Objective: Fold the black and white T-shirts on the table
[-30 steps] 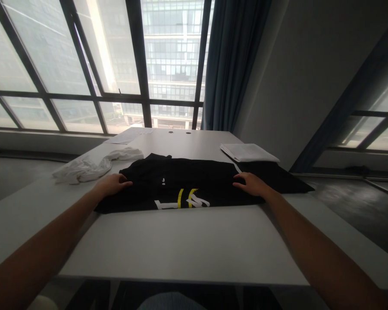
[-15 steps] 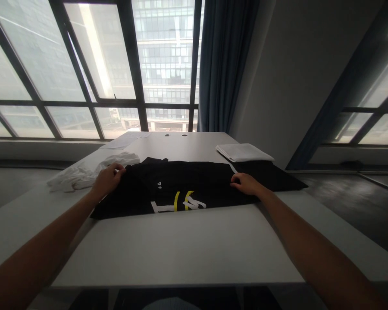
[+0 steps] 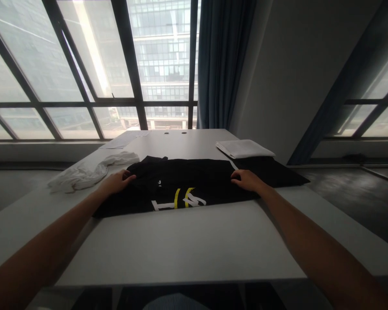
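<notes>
A black T-shirt (image 3: 194, 176) with white and yellow print lies folded into a wide strip across the white table. My left hand (image 3: 118, 181) is at its left end, fingers bent and closed on the fabric near the upper edge. At the right end, my right hand (image 3: 245, 178) pinches the cloth between thumb and fingers. The fingertips of both hands are small and dim in the view. The shirt's printed lower edge runs parallel to the table's front.
A crumpled white cloth (image 3: 90, 172) lies left of my left hand. Behind my right hand, a folded white cloth (image 3: 244, 148) rests on a flat black cloth (image 3: 274, 172). Papers (image 3: 123, 140) lie at the back left of the white table (image 3: 181, 245).
My left hand has shifted right and slightly down, further onto the T-shirt. The right hand stays at about the same spot on the shirt.
</notes>
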Motion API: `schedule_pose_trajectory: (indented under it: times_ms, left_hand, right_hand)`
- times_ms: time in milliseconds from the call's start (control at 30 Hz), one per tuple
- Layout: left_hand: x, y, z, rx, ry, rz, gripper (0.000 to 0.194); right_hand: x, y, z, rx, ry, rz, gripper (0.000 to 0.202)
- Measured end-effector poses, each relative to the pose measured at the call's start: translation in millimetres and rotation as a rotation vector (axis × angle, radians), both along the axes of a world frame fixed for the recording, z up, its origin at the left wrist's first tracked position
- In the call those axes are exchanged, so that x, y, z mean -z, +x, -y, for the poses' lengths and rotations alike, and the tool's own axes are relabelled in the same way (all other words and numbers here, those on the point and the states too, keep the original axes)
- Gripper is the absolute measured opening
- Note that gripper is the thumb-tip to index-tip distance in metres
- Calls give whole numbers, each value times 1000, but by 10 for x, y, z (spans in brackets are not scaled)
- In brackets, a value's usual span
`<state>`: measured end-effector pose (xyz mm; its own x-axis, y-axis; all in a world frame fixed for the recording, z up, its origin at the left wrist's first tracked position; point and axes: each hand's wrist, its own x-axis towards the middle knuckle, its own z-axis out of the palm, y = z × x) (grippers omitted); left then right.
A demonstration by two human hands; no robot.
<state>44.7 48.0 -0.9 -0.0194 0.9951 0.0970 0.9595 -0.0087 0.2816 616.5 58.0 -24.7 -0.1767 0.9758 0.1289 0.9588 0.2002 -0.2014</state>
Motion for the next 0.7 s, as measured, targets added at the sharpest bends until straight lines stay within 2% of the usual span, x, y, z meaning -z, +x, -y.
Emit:
schedule_pose_trajectory:
  times_ms: [100, 233, 333, 433, 500, 600, 633, 700]
  left_hand:
    - [-87, 97, -131, 21, -100, -7, 68]
    - [-108, 163, -314, 103, -221, -15, 49]
    - [-110, 163, -377, 218, -225, -42, 37]
    - [-165, 157, -348, 317, -100, -72, 33]
    - [-213, 164, -291, 349, 103, -64, 30]
    - [-214, 190, -203, 309, 463, -60, 28]
    - [-186, 197, -185, 280, 522, -81, 28]
    - [-100, 205, -167, 223, 505, -152, 27]
  right_hand:
    - [14, 1, -12, -5, 4, -7, 21]
    - [14, 7, 5, -15, 2, -21, 22]
    - [7, 14, 20, -21, 3, -44, 23]
    - [-12, 18, 31, -33, -7, -46, 24]
    - [-28, 18, 38, -39, -18, -37, 26]
    - [-43, 16, 48, -40, -27, -21, 28]
    - [-44, 15, 51, -40, -27, -18, 29]
    - [-41, 13, 55, -38, -23, -16, 30]
